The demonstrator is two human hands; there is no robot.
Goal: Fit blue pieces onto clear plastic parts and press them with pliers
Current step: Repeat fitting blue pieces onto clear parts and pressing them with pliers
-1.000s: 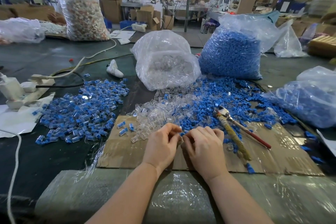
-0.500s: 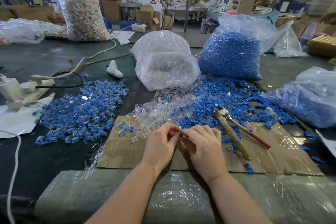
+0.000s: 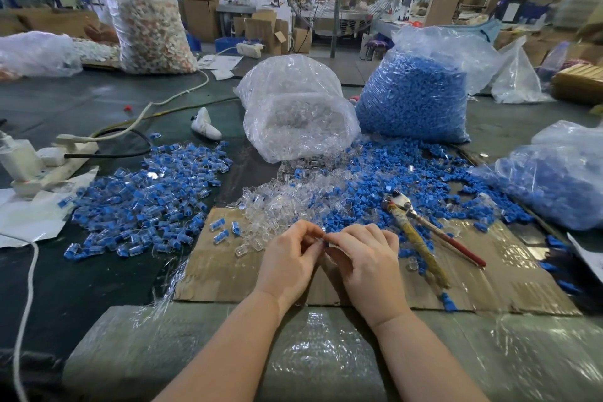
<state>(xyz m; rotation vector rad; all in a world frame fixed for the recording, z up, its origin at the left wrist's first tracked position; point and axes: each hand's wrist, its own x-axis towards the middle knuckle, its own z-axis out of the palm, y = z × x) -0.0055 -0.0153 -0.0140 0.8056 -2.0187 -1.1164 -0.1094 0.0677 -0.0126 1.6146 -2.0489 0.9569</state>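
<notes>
Over the cardboard [image 3: 208, 274], left hand [image 3: 287, 261] and right hand [image 3: 365, 261] pinch one small blue piece [image 3: 326, 242]. Misalignment risks jamming; pliers [image 3: 421, 238] lie unused.

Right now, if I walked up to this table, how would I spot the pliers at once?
Find the sheet of cardboard at the table's near edge, where both hands work. To their right, the pliers lie at the edge of the loose blue pieces, untouched. It is the only long tool there: one handle yellowish, one red.
</notes>
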